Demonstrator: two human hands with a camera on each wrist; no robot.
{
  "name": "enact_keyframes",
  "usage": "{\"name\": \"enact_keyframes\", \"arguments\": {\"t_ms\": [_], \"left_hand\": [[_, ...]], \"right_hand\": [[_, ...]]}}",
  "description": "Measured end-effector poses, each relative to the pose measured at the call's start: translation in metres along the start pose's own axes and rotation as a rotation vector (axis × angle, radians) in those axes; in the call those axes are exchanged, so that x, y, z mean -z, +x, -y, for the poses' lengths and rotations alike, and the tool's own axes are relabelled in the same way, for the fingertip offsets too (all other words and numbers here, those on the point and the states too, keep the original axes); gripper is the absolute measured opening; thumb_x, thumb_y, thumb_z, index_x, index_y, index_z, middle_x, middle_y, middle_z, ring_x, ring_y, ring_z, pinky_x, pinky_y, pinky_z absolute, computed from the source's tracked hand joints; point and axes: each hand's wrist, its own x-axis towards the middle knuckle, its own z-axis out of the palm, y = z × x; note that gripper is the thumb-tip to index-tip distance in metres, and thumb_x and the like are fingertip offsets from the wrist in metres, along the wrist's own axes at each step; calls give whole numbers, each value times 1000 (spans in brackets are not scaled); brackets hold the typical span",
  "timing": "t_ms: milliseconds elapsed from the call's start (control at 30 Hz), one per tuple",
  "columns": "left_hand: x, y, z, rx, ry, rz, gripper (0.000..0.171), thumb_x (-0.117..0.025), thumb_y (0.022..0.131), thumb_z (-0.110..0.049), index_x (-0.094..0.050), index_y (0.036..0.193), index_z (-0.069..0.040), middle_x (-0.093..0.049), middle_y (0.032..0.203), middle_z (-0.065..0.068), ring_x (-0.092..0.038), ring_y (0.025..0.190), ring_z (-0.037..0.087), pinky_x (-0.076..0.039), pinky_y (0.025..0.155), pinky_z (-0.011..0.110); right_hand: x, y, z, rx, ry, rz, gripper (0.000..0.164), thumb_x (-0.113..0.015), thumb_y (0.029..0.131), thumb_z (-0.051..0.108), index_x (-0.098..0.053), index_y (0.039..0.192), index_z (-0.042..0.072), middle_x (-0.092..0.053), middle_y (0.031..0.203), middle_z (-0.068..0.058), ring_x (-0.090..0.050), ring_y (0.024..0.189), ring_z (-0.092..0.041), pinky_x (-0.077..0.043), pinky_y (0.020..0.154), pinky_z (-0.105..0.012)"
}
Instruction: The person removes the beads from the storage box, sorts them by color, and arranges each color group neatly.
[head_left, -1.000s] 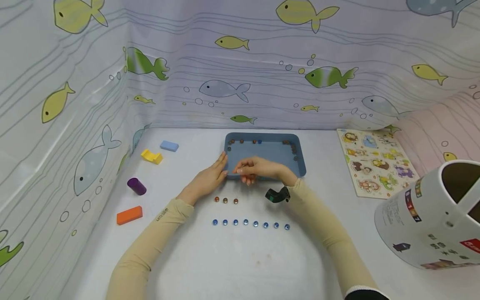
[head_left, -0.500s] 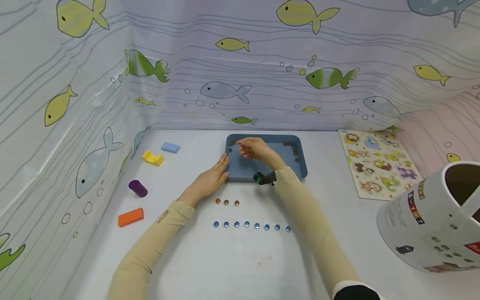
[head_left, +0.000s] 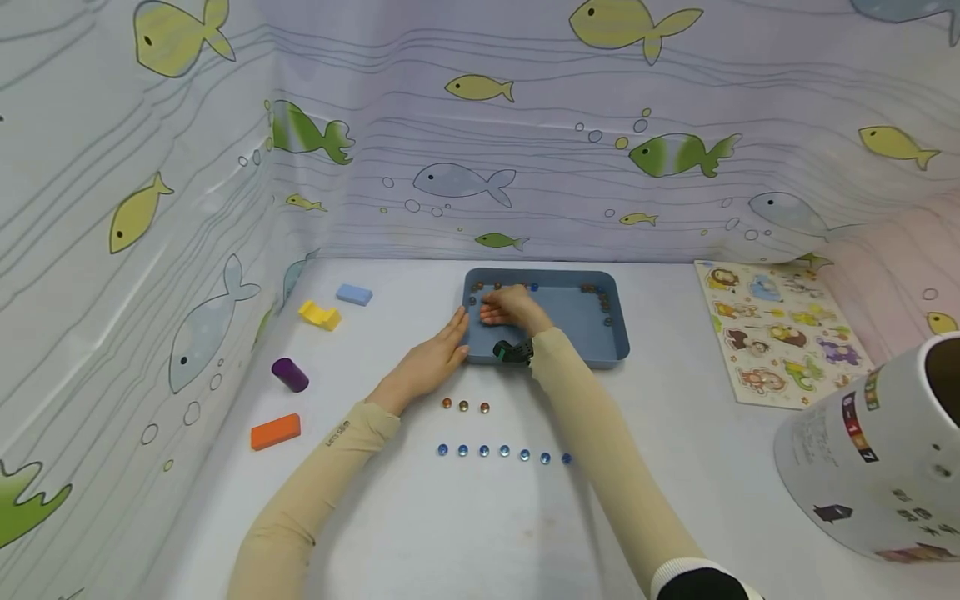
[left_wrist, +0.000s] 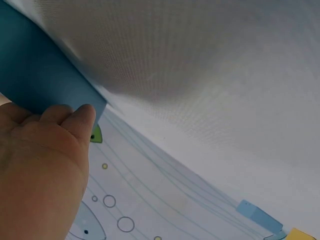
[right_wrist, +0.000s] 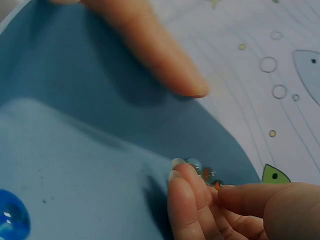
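Note:
The blue-grey tray (head_left: 581, 337) sits on the table with small round marbles along its back and sides. My left hand (head_left: 429, 364) lies with straight fingers against the tray's left wall; in the left wrist view the same hand (left_wrist: 42, 165) touches the outside of the tray (left_wrist: 47, 60). Over the tray's left part is my right hand (head_left: 516, 308). In the right wrist view the fingers of this hand (right_wrist: 215, 205) are loosely bent, the thumb beside them, close to several marbles (right_wrist: 208, 174) in the corner. No marble shows plainly in its grasp. A blue marble (right_wrist: 11, 215) appears at lower left.
Three brown marbles (head_left: 463, 406) stand in a row before the tray, with a row of blue marbles (head_left: 504, 451) nearer. Blue (head_left: 354, 294), yellow (head_left: 319, 316), purple (head_left: 290, 375) and orange blocks (head_left: 275, 432) lie left. A sticker board (head_left: 780, 333) and white bucket (head_left: 847, 467) stand right.
My right hand has moved from the tray's front edge inward, then slightly lower toward the left corner. Its sleeve now covers the right end of the blue row. My left hand stays at the tray.

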Motion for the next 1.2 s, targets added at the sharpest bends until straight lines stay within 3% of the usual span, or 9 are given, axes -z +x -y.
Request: {"name": "enact_keyframes", "arguments": {"t_ms": [400, 633, 700, 833, 1033, 1200], "left_hand": [[2, 0, -4, 2, 4, 2, 59, -34, 106, -31, -12, 156, -8, -1, 165, 6, -24, 147, 28, -30, 118, 46], [1, -1, -5, -5, 11, 1, 59, -32, 107, -33, -10, 156, -8, -1, 165, 7, -24, 147, 28, -31, 118, 46], [1, 0, -5, -9, 11, -1, 59, -33, 107, -33, -10, 156, -8, -2, 165, 7, -25, 147, 28, -31, 118, 46], [0, -1, -6, -11, 3, -5, 59, -33, 106, -32, -12, 156, -7, -2, 164, 8, -25, 147, 29, -32, 117, 47], [0, -1, -7, -9, 0, -10, 59, -34, 106, -31, -13, 156, -6, -4, 164, 9, -25, 147, 30, -31, 117, 47], [1, 0, -5, -2, 13, -11, 60, -34, 106, -32, -12, 156, -7, -2, 164, 7, -23, 148, 28, -29, 119, 46]], "right_hand": [[-18, -1, -2, 109, -149, -14, 27, -58, 95, 4, -63, 117, -12, -69, 72, -8, -70, 58, -12, -61, 68, -25], [-22, -9, -1, 195, -471, -61, 22, -67, 89, 8, -70, 108, -2, -66, 65, -1, -62, 51, -5, -56, 58, -19], [-22, -10, -2, 214, -509, -64, 21, -66, 89, 9, -70, 106, -2, -64, 63, 1, -60, 50, -5, -54, 55, -18], [-17, -8, -5, 203, -406, -13, 23, -62, 93, 9, -67, 109, -7, -64, 66, -1, -62, 52, -6, -56, 56, -19], [-3, -8, -8, 167, -191, 132, 32, -53, 100, 10, -58, 124, -9, -65, 86, -6, -67, 69, -9, -59, 67, -20], [8, -15, -5, 202, -175, 199, 35, -53, 100, 11, -55, 132, -4, -67, 96, -7, -67, 78, -9, -58, 74, -21]]}}
